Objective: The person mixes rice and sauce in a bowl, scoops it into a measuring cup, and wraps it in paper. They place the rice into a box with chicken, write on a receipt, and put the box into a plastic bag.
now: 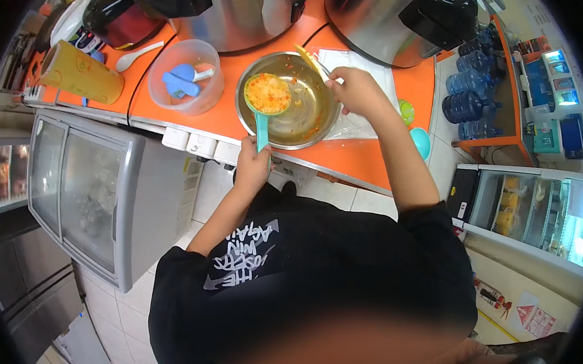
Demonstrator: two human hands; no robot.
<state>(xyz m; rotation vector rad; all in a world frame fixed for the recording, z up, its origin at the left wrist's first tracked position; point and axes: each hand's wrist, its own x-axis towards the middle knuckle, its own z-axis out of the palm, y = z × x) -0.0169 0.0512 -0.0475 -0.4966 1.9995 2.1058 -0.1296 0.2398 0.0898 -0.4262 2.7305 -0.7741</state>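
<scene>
My left hand (253,164) is closed round the teal handle of a ladle (262,132). Yellow-orange, grainy food (269,94) fills the ladle's round cup, which is over the left side of a metal bowl (311,117). Orange bits and smears cling to the bowl's inside. At the bowl's upper right rim, my right hand (358,96) grips a slim yellow utensil (308,58), whose exact kind I cannot make out. Its far end points up and left, over the rim.
A clear plastic tub (196,102) with blue-handled utensils stands left of the bowl, near a yellow container (83,73) and a white spoon (139,56). Large steel cookers (238,18) line the back of the orange counter (363,161). A teal bowl (420,143) sits at the right edge.
</scene>
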